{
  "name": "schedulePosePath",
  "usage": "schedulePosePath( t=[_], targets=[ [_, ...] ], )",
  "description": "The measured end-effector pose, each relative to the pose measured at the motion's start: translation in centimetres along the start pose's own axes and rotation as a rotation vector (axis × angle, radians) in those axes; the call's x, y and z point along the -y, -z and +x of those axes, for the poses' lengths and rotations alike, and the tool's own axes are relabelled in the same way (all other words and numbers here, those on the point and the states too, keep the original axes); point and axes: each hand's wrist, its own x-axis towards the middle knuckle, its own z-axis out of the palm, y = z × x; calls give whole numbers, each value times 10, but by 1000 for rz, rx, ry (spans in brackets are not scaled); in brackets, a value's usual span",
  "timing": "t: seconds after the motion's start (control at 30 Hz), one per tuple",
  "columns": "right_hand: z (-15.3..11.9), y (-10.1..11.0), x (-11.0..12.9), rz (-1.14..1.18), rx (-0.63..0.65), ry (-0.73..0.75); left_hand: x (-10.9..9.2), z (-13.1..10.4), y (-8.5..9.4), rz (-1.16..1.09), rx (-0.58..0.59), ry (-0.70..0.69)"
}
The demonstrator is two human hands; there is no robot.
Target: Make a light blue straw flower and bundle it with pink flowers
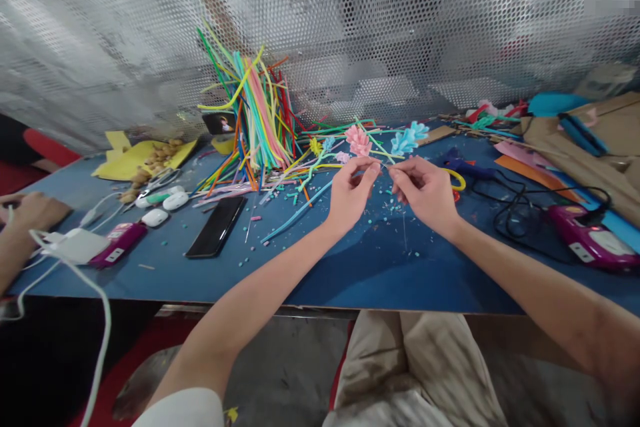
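Above the middle of the blue table [345, 280], my left hand [350, 192] and my right hand [425, 192] are raised close together. The fingers of both are pinched, with something very thin between them, too small to make out. Just behind my left hand stands a pink fuzzy flower shape [359, 140]. A light blue one [410, 139] is behind my right hand. Smaller yellow [315, 146] and lilac [343, 157] pieces sit to the left of the pink one. A light blue stem [295, 217] lies left of my left hand.
A bundle of coloured pipe cleaners [260, 113] stands behind left. A black phone [217, 227], purple power strips [119, 244] [595, 238], a blue glue gun [467, 165] and its cable lie around. Another person's hand [37, 212] is far left.
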Motion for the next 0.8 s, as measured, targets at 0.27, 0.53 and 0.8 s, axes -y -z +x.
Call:
schedulePosePath(
  t=[0.27,0.53,0.8],
  targets=[
    [7,6,-2,28,111,-74,-2,2,3,31,-4,33],
    [6,3,-6,-54,16,28,-1,2,6,23,4,77],
    [5,5,6,-141,-48,108,-1,4,5,-112,-25,89]
  ],
)
